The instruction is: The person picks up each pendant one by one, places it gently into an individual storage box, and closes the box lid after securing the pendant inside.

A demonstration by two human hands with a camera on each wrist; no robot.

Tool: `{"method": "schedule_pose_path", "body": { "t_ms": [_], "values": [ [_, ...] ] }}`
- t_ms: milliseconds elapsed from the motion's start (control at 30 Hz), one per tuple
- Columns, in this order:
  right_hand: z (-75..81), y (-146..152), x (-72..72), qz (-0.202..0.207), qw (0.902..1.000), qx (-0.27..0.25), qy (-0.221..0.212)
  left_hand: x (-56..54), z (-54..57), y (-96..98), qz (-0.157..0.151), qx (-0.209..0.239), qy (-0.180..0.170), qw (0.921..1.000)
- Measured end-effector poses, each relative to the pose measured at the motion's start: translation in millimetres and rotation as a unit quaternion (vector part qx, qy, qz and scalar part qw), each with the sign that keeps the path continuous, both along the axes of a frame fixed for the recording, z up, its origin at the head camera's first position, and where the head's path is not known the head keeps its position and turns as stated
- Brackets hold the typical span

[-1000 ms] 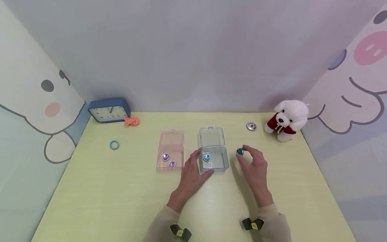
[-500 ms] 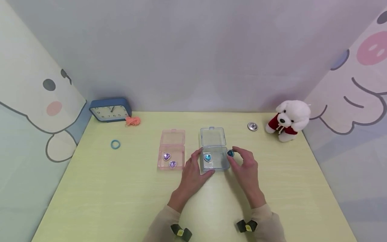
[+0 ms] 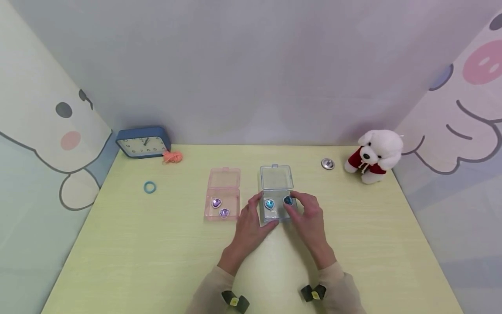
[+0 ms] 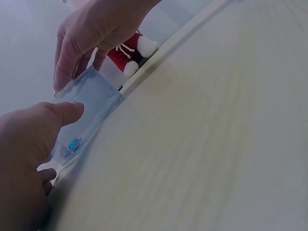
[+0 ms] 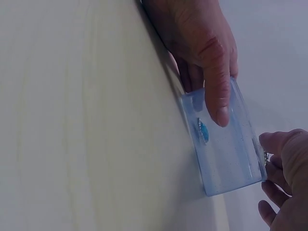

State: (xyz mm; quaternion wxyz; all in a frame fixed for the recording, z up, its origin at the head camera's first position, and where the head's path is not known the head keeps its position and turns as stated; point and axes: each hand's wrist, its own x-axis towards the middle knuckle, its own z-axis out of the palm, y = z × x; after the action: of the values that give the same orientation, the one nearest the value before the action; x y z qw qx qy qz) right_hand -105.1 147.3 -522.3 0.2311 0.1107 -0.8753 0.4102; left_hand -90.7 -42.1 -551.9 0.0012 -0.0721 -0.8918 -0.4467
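While the right hand point(image 3: 309, 219) pinches a gem point(image 3: 288, 200) between fingertips point(image 3: 296, 195), the left hand point(image 3: 249, 225) grips a blue box point(image 3: 278, 213).

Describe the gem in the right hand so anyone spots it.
On the yellow table, beside the pink box, find the open blue box. Above it, the right hand pinches the dark blue gem, the only one held; its lighter blue neighbour lies inside.

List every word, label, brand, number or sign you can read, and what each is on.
"9", "8", "7", "6", "5", "3": on the blue clock.
The clock's remaining numerals: too small or blurred to read.
No words, labels or brands legible elsewhere.
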Motion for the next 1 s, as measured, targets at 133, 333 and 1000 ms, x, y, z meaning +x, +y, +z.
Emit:
{"method": "schedule_pose_path", "body": {
  "t_ms": [133, 333, 1000],
  "values": [
    [-3.0, -3, -1.9, 0.003, 0.9999, 0.009, -0.01, -0.1, -0.6, 0.5, 0.0, -0.005, 0.004, 1.0],
    [-6.3, -7, -4.8, 0.004, 0.9994, 0.032, -0.01, -0.5, -0.6, 0.2, 0.002, -0.01, 0.007, 0.9999],
    [3.2, -13, -8.3, -0.021, 0.9913, 0.114, -0.062, -2.4, -4.3, -0.7, -0.001, -0.004, 0.011, 0.9999]
  ]
}}
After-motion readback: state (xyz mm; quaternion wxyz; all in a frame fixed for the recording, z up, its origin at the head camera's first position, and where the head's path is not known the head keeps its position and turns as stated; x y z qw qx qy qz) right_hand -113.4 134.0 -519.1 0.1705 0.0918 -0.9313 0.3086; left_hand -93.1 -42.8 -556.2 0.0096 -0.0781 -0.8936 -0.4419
